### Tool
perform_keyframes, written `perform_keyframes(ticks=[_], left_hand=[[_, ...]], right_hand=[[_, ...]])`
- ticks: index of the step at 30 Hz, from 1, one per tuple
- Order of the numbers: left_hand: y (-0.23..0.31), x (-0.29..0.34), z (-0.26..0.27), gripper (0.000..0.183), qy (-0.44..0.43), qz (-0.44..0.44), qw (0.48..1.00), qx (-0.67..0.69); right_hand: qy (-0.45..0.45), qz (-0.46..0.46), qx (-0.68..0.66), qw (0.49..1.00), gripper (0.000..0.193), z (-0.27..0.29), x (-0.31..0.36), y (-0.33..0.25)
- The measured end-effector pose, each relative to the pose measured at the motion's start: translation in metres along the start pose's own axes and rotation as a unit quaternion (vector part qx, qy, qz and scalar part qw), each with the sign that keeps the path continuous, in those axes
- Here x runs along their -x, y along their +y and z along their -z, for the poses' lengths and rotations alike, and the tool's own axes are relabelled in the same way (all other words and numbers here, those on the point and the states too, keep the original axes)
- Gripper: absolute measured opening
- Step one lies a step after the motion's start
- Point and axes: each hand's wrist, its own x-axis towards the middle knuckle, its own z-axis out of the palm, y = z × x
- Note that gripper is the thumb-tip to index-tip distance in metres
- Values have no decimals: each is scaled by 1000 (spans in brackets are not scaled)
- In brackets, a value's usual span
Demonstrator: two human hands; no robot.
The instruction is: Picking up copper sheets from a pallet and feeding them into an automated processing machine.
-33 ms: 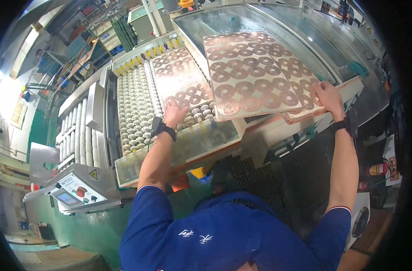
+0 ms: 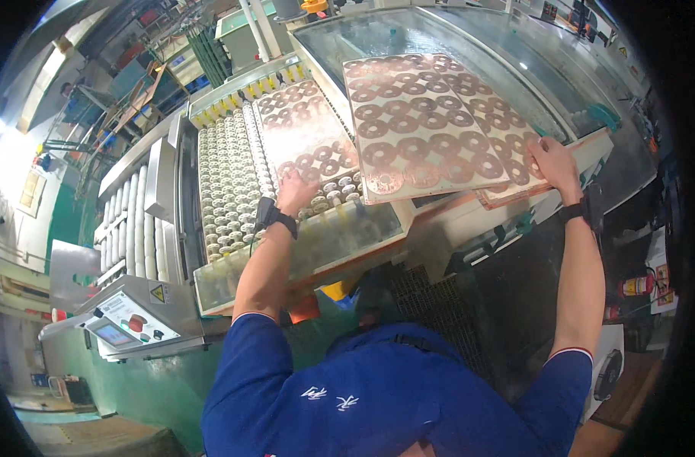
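A flat copper-coloured panel (image 2: 305,122) printed with rows of dark rings lies on the conveyor's small rollers. My left hand (image 2: 296,190) rests at its near edge, fingers apart and touching its surface. To the right, a stack of similar panels sits on the machine's top: one large ringed panel (image 2: 420,126) lies skewed over another ringed panel (image 2: 507,129). My right hand (image 2: 555,167) is closed over the right edge of that lower panel, fingers on top. The underside of its grip is hidden.
The roller conveyor (image 2: 229,175) runs left toward a steel unit with long white rollers (image 2: 138,228) and a control panel (image 2: 126,324). A clear-sided trough wall (image 2: 347,244) borders the near side. Glass covers (image 2: 469,46) lie behind the stack. A fire extinguisher (image 2: 637,286) stands far right.
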Motion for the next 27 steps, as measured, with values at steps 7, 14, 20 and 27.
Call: perform_keyframes(ticks=[7,14,20,27], left_hand=[[-6,-10,-3,76,-58,-78,995,-25],[68,40,37,55,-91,-21,911,402],[170,130,98,35,-210,0,587,782],[100,105,110,27,-164,-57,632,755]], right_hand=[[34,9,-8,999,58,1,6,-5],[63,4,44,997,59,-1,6,2],[41,1,18,999,60,-3,3,0],[27,5,-33,999,60,-3,3,-3]])
